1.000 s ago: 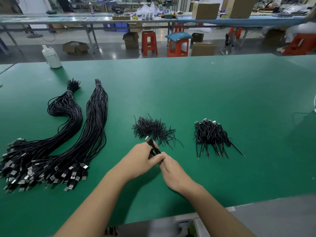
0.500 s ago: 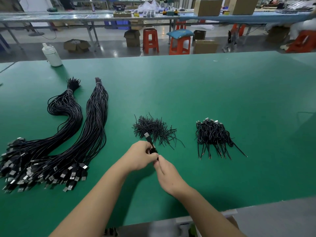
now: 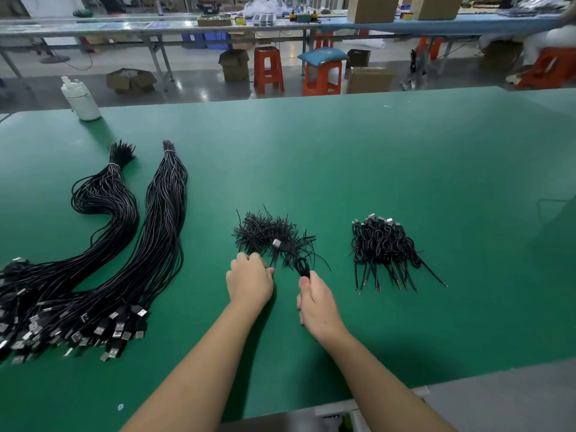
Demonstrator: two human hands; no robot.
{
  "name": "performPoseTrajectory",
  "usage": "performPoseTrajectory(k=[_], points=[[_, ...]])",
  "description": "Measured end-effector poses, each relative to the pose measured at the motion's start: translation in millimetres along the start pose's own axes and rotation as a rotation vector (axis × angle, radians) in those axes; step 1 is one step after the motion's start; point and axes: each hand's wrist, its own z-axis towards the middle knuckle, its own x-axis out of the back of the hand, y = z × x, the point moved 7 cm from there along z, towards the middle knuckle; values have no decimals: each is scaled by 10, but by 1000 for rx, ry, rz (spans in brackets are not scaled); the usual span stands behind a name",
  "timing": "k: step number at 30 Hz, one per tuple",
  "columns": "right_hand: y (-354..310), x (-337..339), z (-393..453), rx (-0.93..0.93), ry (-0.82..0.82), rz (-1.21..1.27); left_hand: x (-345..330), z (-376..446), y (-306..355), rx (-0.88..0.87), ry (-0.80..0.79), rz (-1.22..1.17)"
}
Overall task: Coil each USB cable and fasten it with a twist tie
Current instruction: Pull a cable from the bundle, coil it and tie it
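- One coiled cable (image 3: pixel 301 265) stands up out of the right hand (image 3: pixel 316 302), pinched at its lower end between thumb and fingers; its small loop is just above the thumb and its metal plug (image 3: pixel 276 243) reaches up over the tie pile.
- The tie pile (image 3: pixel 268 233), one loose heap of short black twist ties, lies on the green desk (image 3: pixel 374 157) and is the landmark here; the coil rises at its near right edge.
- The left hand (image 3: pixel 249 282) is at the pile's near left edge, knuckles up, fingers curled down onto the ties; whether it grips one I cannot tell.
- Right of the pile, well apart, is one heap of finished coils (image 3: pixel 381 244), plugs at the far end and bare wire tails pointing toward the person; the count within it is too tangled to tell.
- Left of the pile lie two long bundles of uncoiled cables: the nearer bundle (image 3: pixel 162 219) and, beyond it, the outer bundle (image 3: pixel 106 207). Each is bound near its far tip and fans out into many plugs at the near left corner.
- Far left of the pile, at the desk's back edge, stands one white bottle (image 3: pixel 79 99).
- Beyond the desk are three clear orange stools (image 3: pixel 268 70) on the floor, several cardboard boxes (image 3: pixel 369 79) and a long bench.
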Motion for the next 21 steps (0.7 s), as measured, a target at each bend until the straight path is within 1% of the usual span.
performPoseTrajectory(k=[2,6,10,13,15,17,19,21], points=[[-8,-16,12,6,-44,-32,-14,-2,24,47,-34,36],[-8,-40,26,-21,-143,-1,36,-61,-54,79,-106,83],[-31,-91,54,-75,-277,95,87,-141,-258,22,-124,61],[-21,-113,52,-109,-354,94,113,-213,-359,4,-94,-138],[-22,-121,43,-87,-387,51,119,-274,-355,14,-82,-355],[-44,-136,31,-47,-412,9,91,-354,-287,22,-105,-537],[-51,-146,33,-29,-411,3,54,-416,-205,-15,-117,-587],[-44,-150,42,-26,-395,14,44,-465,-127,-77,-109,-579]])
